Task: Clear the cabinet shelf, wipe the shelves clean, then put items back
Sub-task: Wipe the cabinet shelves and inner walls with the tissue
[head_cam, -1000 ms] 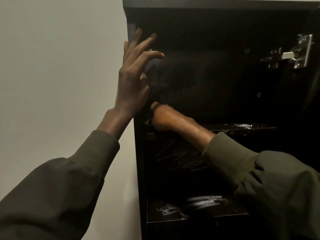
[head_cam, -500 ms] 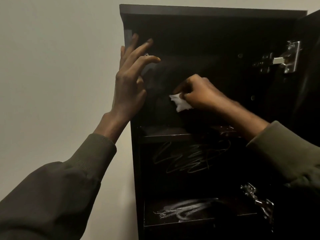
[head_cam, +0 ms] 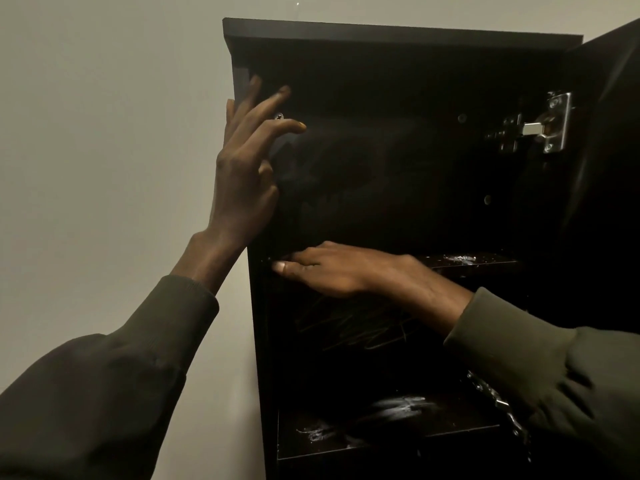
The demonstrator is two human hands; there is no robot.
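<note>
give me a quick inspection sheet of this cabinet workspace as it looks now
surface: upper shelf of the dark cabinet carries white residue at its right end; lower shelf shows white smears.
job's things: no wipe visible; any cloth would be hidden under the right hand. no stored items on the shelves.
clutter: scribble marks on the back panel between the shelves.
hands: left hand open, fingers spread against the cabinet's left side edge; right hand lies flat on the upper shelf's left end.
cables: nothing seen.
surroundings: plain wall to the left; open door with metal hinge at right.
</note>
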